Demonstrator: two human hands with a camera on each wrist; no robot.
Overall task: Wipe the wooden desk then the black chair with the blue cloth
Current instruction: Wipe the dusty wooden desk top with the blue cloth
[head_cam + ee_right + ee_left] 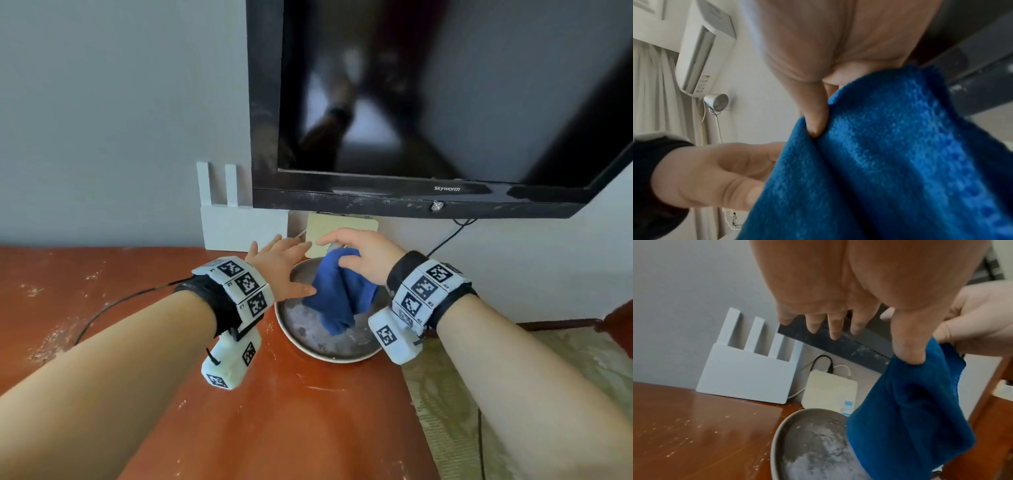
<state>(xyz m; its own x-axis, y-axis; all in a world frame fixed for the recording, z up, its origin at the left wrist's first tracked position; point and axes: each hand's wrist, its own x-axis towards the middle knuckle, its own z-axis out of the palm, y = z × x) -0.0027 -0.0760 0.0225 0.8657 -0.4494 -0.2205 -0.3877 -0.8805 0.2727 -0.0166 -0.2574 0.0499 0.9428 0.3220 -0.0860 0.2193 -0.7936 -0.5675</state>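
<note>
**Over the dish, cloth in hand**

At the back corner of the wooden desk, beneath the television, we hold the blue cloth up by its top: our right hand pinches the gathered edge between thumb and fingers, so the cloth hangs in loose folds with its lower end in the round metal dish. Our left hand stays spread, fingers straight, thumb touching the cloth's side, probably to steady or open it before wiping. Inside the dish we see a greyish, patchy bottom; whether that is water or residue we cannot tell. Pale specks dot the desk to the left, likely what needs wiping. No black chair shows in any view.
</note>
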